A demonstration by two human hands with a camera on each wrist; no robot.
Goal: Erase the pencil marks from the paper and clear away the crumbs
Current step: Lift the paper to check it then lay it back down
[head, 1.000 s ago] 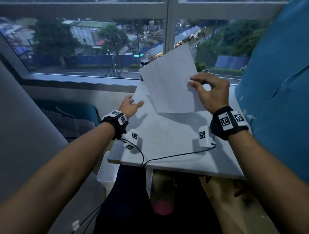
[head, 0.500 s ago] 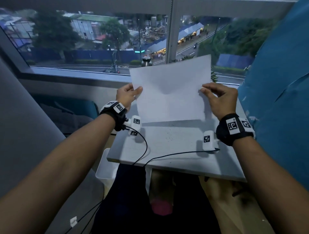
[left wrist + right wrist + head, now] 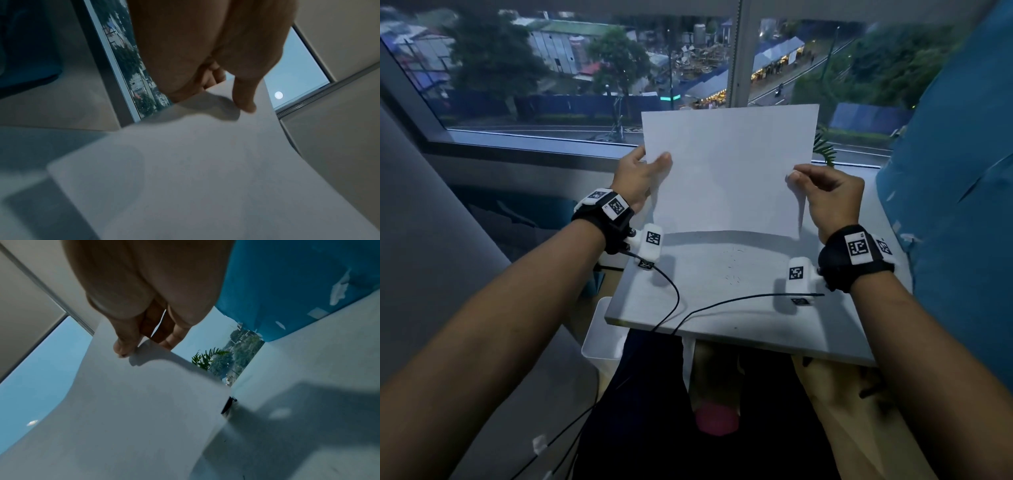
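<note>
Both hands held the paper [image 3: 726,171] up off the table [image 3: 722,308], tilted nearly upright in front of the window [image 3: 585,75]. Left hand [image 3: 635,178] pinched the sheet's left edge, thumb on the near face, fingers behind it. Right hand [image 3: 828,195] pinched the right edge the same way, thumb tip on the front, other fingers curled behind. In the left wrist view the thumb [image 3: 244,97] pressed on the sheet [image 3: 185,162] near its edge, and the fingers [image 3: 211,76] showed partly past the edge behind it. In the right wrist view the right thumb [image 3: 123,344] sat on the paper [image 3: 133,402], with fingers [image 3: 172,339] behind; the sheet bowed slightly between the grips. The paper's lower edge hung just above the tabletop, not touching as far as the head view showed. The near face looked blank; any pencil marks were too faint to tell. Crumbs [image 3: 734,270], small dark specks, lay scattered on the table below the sheet, mostly centre to right. A small dark object [image 3: 228,404] lay on the table by the sheet's corner in the right wrist view; could not tell what it was. A white bin [image 3: 602,335] stood at the table's left near corner. A blue surface [image 3: 962,205] ran along the right side.
</note>
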